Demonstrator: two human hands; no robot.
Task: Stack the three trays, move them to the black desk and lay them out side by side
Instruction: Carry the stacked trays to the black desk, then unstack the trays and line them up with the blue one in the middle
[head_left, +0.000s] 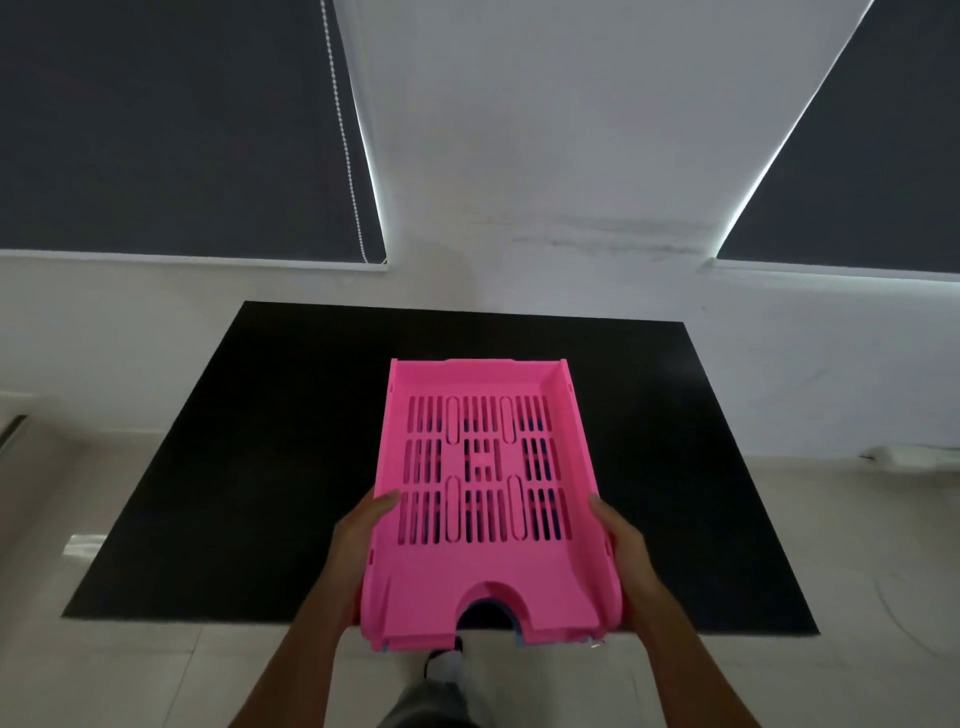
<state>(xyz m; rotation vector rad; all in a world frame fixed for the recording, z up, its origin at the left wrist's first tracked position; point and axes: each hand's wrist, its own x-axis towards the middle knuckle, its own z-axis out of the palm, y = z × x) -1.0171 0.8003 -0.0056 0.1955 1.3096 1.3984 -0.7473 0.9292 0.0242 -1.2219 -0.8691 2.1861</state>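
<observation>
Carry step: tray stack (485, 499), pink on top, blue edges peeking underneath, held over the near edge of the black desk (260, 467). Left hand (358, 540) and right hand (621, 540) each grip a long side, thumbs on the rim. Next: probably lower the stack onto the desk, then separate the trays. Desk bare, against a white wall (519, 156); dark blinds (156, 130) behind the desk; pale tile floor (130, 675) in front.
</observation>
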